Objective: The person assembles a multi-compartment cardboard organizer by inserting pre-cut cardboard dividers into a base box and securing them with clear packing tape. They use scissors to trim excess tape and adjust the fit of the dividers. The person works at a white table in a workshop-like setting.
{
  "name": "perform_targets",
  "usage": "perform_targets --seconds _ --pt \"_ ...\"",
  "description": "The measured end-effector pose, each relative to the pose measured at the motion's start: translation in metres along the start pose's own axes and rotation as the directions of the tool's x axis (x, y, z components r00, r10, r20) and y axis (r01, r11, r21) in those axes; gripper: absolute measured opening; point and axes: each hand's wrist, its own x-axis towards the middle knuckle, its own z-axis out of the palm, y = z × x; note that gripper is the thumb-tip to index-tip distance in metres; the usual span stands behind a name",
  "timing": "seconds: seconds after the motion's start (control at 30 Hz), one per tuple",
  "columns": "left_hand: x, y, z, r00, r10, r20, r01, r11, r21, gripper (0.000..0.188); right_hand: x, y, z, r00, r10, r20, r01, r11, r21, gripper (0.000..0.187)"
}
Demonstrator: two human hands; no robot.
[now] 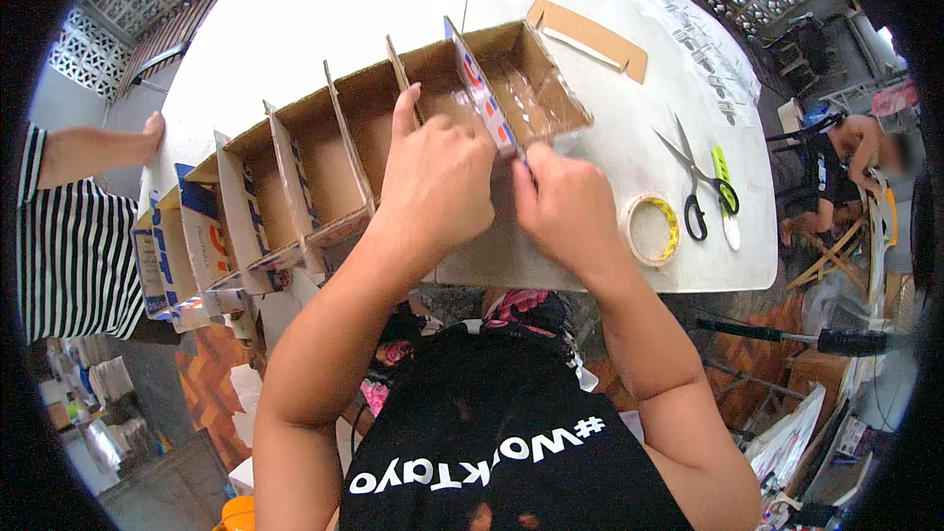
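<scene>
A long, shallow cardboard box [344, 162] lies slantwise on the table, split into several compartments by upright cardboard dividers. My left hand [438, 172] is closed over its near wall, the index finger stretched up beside a divider. My right hand [565, 199] is closed, thumb and fingers pinched at the near end of a printed white, orange and blue divider [482, 88]. The exact grip of both hands is partly hidden by the knuckles. Clear, shiny tape or film [526, 98] shows in the right-end compartment.
Right of my hands lie a tape roll [649, 229], black-handled scissors [696, 177] and a green-handled cutter [726, 187]. A notched cardboard strip [590, 39] lies beyond the box. Another person's hand [147, 138] touches the table's left edge. Someone sits at far right.
</scene>
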Motion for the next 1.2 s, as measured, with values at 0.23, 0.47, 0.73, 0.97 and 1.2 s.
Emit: perform_targets --seconds 0.23,0.47,0.73,0.97,1.2 --pt "-0.055 -0.009 -0.027 0.988 0.143 0.053 -0.131 0.975 -0.179 0.008 -0.062 -0.007 -0.011 0.975 -0.217 -0.037 0.200 0.804 0.560 0.021" --pt "-0.051 0.000 -0.028 0.989 0.125 0.079 -0.112 0.982 -0.154 0.009 -0.080 0.006 0.030 0.971 -0.121 -0.204 0.215 0.814 0.540 0.020" --pt "-0.055 -0.001 -0.025 0.991 0.098 0.096 -0.091 0.993 -0.076 0.010 -0.081 0.004 0.034 0.958 -0.187 -0.215 0.271 0.834 0.480 0.016" --pt "-0.075 -0.008 -0.041 0.960 -0.017 -0.278 -0.119 0.878 -0.464 0.019 -0.074 -0.003 0.033 0.944 -0.292 -0.155 0.330 0.868 0.372 0.011" --pt "-0.109 -0.096 -0.047 0.800 -0.345 -0.490 0.351 0.933 -0.085 0.036 -0.074 -0.008 0.038 0.942 -0.277 -0.187 0.324 0.893 0.312 0.012"
